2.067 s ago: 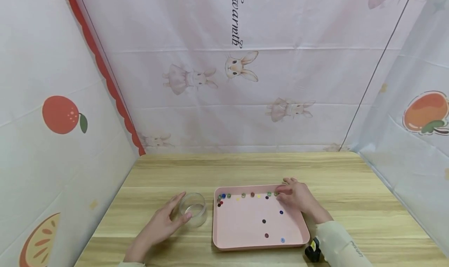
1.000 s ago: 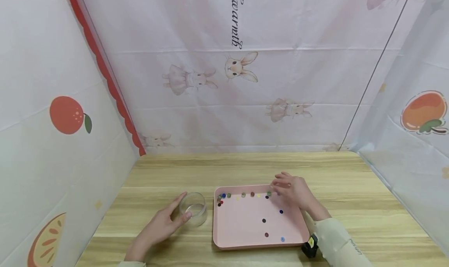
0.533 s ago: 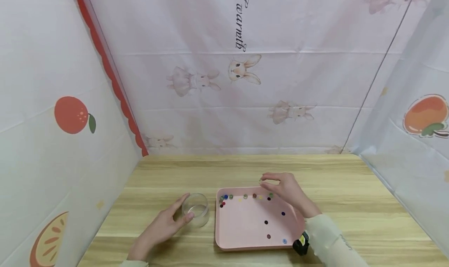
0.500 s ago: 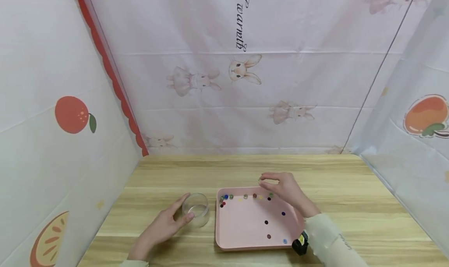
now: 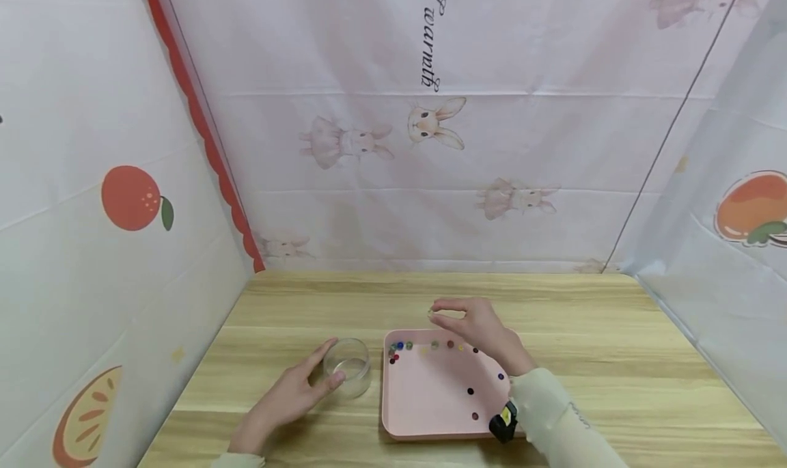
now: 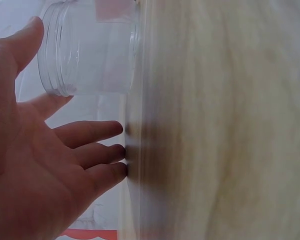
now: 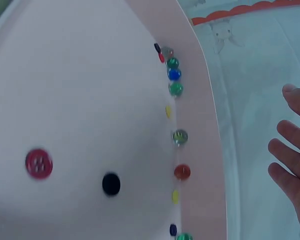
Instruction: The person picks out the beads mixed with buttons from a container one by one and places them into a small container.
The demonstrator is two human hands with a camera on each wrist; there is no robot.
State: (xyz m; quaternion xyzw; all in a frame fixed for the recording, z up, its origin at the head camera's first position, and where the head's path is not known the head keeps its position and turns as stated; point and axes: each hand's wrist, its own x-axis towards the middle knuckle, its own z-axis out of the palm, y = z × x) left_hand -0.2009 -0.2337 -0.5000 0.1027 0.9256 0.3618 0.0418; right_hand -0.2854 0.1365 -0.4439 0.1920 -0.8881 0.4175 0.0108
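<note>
Wooden table (image 5: 295, 304), right hand (image 5: 478, 326) aloft over pink tray (image 5: 424, 408).

Wooden desk (image 5: 307, 307): clear cylindrical jar (image 5: 355, 389) left of pink rectangular tray (image 5: 424, 403), apart. Left hand (image 5: 294, 389) at jar's left side. Multicoloured glass marbles (image 7: 174, 74) inside tray along back wall, some bunched in back-left corner. Black round button (image 5: 470, 391) right of tray's middle; dark red round button (image 5: 475, 416) before it. Right hand (image 5: 481, 326) over tray's back wall, pinching small clear object (image 5: 430, 313). White rabbit-print fabric (image 5: 399, 229) behind desk.
</note>
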